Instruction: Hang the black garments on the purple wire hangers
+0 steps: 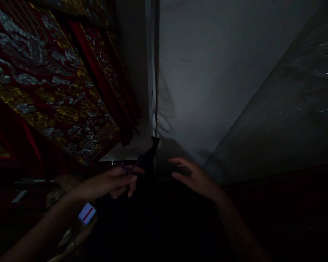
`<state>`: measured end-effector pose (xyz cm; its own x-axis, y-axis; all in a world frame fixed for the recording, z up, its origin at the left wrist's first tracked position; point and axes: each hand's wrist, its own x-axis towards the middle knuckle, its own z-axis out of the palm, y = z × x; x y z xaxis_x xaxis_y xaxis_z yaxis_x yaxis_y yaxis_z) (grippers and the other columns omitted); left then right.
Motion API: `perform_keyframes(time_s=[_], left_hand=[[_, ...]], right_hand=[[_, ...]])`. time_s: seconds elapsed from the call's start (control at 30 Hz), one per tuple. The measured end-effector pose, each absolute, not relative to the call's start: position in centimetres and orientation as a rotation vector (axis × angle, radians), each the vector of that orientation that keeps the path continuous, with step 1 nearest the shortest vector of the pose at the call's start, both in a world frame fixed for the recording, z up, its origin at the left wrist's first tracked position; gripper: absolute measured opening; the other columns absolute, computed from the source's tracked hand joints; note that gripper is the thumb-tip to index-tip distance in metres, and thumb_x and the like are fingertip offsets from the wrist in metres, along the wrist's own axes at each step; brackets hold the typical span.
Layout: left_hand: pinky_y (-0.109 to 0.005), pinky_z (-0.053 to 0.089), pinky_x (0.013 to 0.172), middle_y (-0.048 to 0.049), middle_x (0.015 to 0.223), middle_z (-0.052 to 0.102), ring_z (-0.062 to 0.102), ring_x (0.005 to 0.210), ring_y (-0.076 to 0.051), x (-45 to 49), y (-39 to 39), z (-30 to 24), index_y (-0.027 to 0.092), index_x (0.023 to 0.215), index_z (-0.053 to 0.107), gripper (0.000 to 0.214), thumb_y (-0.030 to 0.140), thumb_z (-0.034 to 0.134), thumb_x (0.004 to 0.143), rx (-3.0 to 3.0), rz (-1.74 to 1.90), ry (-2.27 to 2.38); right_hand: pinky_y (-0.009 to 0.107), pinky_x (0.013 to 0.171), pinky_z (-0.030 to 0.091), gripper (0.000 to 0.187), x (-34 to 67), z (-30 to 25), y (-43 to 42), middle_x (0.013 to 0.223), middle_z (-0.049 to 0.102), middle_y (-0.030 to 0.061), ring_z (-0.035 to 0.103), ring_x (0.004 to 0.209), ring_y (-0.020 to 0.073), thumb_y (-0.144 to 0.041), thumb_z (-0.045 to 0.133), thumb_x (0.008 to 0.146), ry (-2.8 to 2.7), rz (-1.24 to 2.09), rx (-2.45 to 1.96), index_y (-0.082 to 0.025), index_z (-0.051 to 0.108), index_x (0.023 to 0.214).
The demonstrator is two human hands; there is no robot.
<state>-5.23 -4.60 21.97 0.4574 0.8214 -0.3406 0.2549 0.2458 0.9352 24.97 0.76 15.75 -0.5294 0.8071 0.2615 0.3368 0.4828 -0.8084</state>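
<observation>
The scene is very dark. My left hand [117, 182] is closed in a pinch on a thin purple strand [131, 168] that leads toward a dark piece of cloth [150, 153] hanging by a vertical pole. My right hand [192, 176] hovers to the right of that cloth with its fingers spread and nothing in it. A lit watch [86, 213] sits on my left wrist.
Red fabric embroidered in gold and silver [49, 80] hangs at the left. A pale wall [207, 72] fills the middle behind a thin vertical pole [153, 72]. A sheer dark sheet [289, 109] slopes across the right. The lower area is black.
</observation>
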Motion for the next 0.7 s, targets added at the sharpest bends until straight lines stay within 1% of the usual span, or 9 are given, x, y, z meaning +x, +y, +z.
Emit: perform_keyframes(time_s=[0.1, 0.17, 0.23, 0.3, 0.4, 0.47, 0.53, 0.6, 0.7], left_hand=[[-0.023, 0.045, 0.056, -0.0007, 0.065, 0.066, 0.058, 0.061, -0.014, -7.2, -5.1, 23.0, 0.023, 0.100, 0.075, 0.033, 0.049, 0.057, 0.092, 1.713, 0.485, 1.229], [-0.025, 0.049, 0.059, -0.0014, 0.063, 0.066, 0.062, 0.064, -0.016, -8.1, -4.3, 23.6, 0.023, 0.071, 0.073, 0.038, 0.051, 0.056, 0.091, 1.897, 0.591, 1.299], [-0.027, 0.051, 0.059, -0.0018, 0.065, 0.068, 0.064, 0.063, -0.017, -8.7, -2.8, 23.8, 0.022, 0.063, 0.068, 0.039, 0.051, 0.061, 0.087, 1.989, 0.775, 1.402], [-0.030, 0.055, 0.065, -0.0029, 0.074, 0.072, 0.067, 0.068, -0.019, -9.0, -1.1, 23.5, 0.021, 0.077, 0.071, 0.030, 0.050, 0.068, 0.083, 1.993, 1.065, 1.507], [-0.035, 0.057, 0.082, -0.0068, 0.097, 0.074, 0.070, 0.088, -0.022, -8.8, 0.3, 22.6, 0.019, 0.105, 0.068, 0.033, 0.045, 0.069, 0.084, 1.967, 1.521, 1.575], [-0.038, 0.054, 0.090, -0.0077, 0.107, 0.070, 0.066, 0.099, -0.022, -8.3, 0.2, 21.9, 0.020, 0.112, 0.066, 0.031, 0.040, 0.066, 0.088, 2.034, 1.811, 1.649], [-0.039, 0.052, 0.091, -0.0070, 0.103, 0.067, 0.063, 0.099, -0.022, -7.6, -0.5, 21.0, 0.021, 0.108, 0.067, 0.022, 0.033, 0.062, 0.091, 2.158, 2.032, 1.714], [-0.037, 0.052, 0.086, -0.0061, 0.094, 0.067, 0.063, 0.091, -0.021, -6.9, -1.1, 19.8, 0.022, 0.106, 0.068, 0.018, 0.027, 0.058, 0.093, 2.351, 1.958, 1.662], [-0.031, 0.053, 0.077, -0.0031, 0.090, 0.068, 0.065, 0.080, -0.017, -5.7, -1.1, 17.7, 0.026, 0.135, 0.056, 0.039, 0.024, 0.051, 0.097, 2.484, 1.367, 1.506]], right_hand=[[0.049, 0.119, 0.032, 0.058, 24.8, 13.8, 3.0, 0.150, 0.049, 0.0088, 0.044, 0.139, 0.0272, -0.040, 0.070, 0.086, -1.969, 0.755, -0.949, -0.029, 0.054, 0.141], [0.051, 0.117, 0.035, 0.045, 24.2, 12.9, 3.7, 0.140, 0.059, 0.0092, 0.051, 0.134, 0.0288, -0.044, 0.068, 0.087, -1.980, 0.877, -0.933, -0.027, 0.065, 0.128], [0.053, 0.109, 0.043, 0.034, 23.6, 12.6, 3.9, 0.119, 0.072, 0.0092, 0.063, 0.117, 0.0307, -0.051, 0.066, 0.086, -1.931, 1.073, -0.968, -0.024, 0.075, 0.106], [0.052, 0.100, 0.050, 0.036, 23.3, 13.1, 4.1, 0.102, 0.077, 0.0076, 0.069, 0.102, 0.0307, -0.056, 0.069, 0.081, -1.800, 1.237, -1.027, -0.024, 0.077, 0.093], [0.041, 0.083, 0.057, 0.043, 23.1, 15.4, 5.3, 0.091, 0.078, 0.0050, 0.072, 0.085, 0.0259, -0.060, 0.075, 0.072, -1.522, 1.401, -1.064, -0.023, 0.077, 0.094], [0.036, 0.079, 0.057, 0.046, 23.2, 17.5, 6.9, 0.087, 0.078, 0.0038, 0.072, 0.082, 0.0239, -0.062, 0.077, 0.068, -1.361, 1.364, -1.050, -0.023, 0.076, 0.093], [0.035, 0.084, 0.056, 0.047, 23.4, 19.3, 8.6, 0.089, 0.078, 0.0028, 0.072, 0.090, 0.0245, -0.062, 0.080, 0.063, -1.262, 1.220, -1.004, -0.024, 0.075, 0.090], [0.036, 0.091, 0.055, 0.049, 23.8, 20.3, 10.1, 0.092, 0.078, 0.0024, 0.071, 0.100, 0.0258, -0.063, 0.081, 0.060, -1.187, 1.094, -0.957, -0.025, 0.075, 0.090], [0.039, 0.094, 0.054, 0.052, 24.7, 20.2, 11.3, 0.094, 0.078, 0.0035, 0.070, 0.104, 0.0266, -0.064, 0.080, 0.061, -1.085, 0.994, -0.955, -0.023, 0.073, 0.091]])
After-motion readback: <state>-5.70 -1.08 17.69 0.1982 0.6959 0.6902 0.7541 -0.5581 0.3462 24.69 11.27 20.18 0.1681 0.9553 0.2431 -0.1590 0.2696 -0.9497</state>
